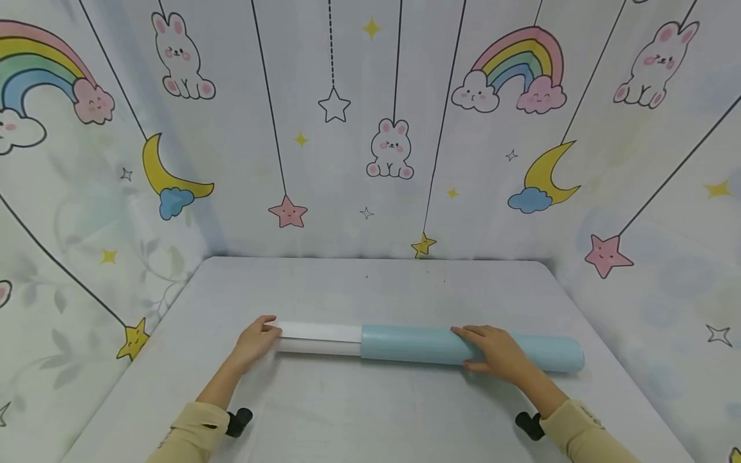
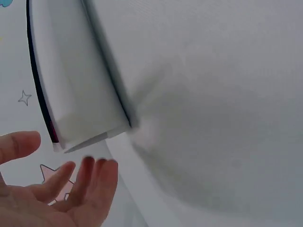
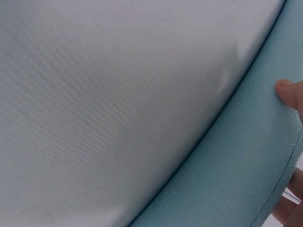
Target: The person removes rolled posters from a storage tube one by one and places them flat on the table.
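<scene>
Left hand: the hand is at the white roll's left end; fingers loose and spread, gripping nothing. Left wrist view puts the fingertips just off the end; head view can't settle touch.
Right hand: the hand grips the blue roll about midway, partly closed round it, thumb on the near side, fingers over the top and far side.
White roll: the roll comes out of the blue roll's left end, same axis; smooth, matte, one lengthwise line down its visible part. Left wrist view: dark strip along one side, small reddish patch near the end, stepped end edge.
Blue roll: the roll is pale blue, slightly glossy, finely creased, with a thin dark lengthwise line in right wrist view; thicker than the white roll, right end rounded.
Place: both lie flat, crosswise, around mid-table, blue to the right, white to the left.
Sleeves: tan, left and right.
Black pieces: one by each cuff, left and right.
Table: white top, rounded far corners, few dark specks near the far edge.
Backdrop: pale cloth behind and at both sides; printed bunnies, stars, moons, rainbows.
</scene>
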The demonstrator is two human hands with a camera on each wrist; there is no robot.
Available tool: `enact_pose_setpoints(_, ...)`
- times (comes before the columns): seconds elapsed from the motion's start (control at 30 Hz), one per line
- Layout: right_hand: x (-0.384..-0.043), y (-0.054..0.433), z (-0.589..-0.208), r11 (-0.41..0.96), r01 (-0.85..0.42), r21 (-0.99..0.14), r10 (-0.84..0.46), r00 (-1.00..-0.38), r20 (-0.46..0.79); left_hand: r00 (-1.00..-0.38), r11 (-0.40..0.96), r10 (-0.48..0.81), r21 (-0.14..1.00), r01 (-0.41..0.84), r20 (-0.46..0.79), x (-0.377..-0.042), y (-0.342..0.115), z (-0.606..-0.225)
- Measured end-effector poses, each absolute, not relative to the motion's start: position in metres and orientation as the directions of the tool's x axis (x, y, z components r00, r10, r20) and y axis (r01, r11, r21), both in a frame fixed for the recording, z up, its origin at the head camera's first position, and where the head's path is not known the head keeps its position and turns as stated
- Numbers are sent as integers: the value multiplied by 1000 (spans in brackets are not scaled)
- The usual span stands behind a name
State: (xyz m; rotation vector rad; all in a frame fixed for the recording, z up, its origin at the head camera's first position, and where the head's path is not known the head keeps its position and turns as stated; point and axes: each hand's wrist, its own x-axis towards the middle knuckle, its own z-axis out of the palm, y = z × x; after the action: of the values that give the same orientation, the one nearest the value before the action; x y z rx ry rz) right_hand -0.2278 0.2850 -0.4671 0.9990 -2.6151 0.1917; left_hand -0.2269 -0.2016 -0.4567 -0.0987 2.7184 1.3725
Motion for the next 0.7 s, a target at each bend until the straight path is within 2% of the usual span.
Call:
enact_pose_setpoints(0.17,-228,286,-467,748,-664,-6,-622,-703,345,-986,760,71,632,153,153,-228,-187,-452)
enact_pose_setpoints(0.23,-228,286,-467,749,-663,-5,-622,-706,340,-950,799,156,532,282,270,-228,-179,-450)
enact_pose_setpoints(0.3,-228,286,-467,751,-660,-7,-620,-709,338,-890,825,254,395,404,379,-229,-170,-447)
enact_pose_setpoints(0.37,-228,286,-466,752,-659,-7,-618,-709,339,-831,836,339,263,481,441,-230,-162,-445)
enact_pose_setpoints(0.5,-228,286,-466,748,-664,-4,-620,-701,353,-783,843,439,101,529,441,-231,-148,-444)
enact_pose_setpoints(0.7,-227,286,-467,751,-660,3,-623,-708,333,-793,836,504,38,548,343,-233,-129,-450)
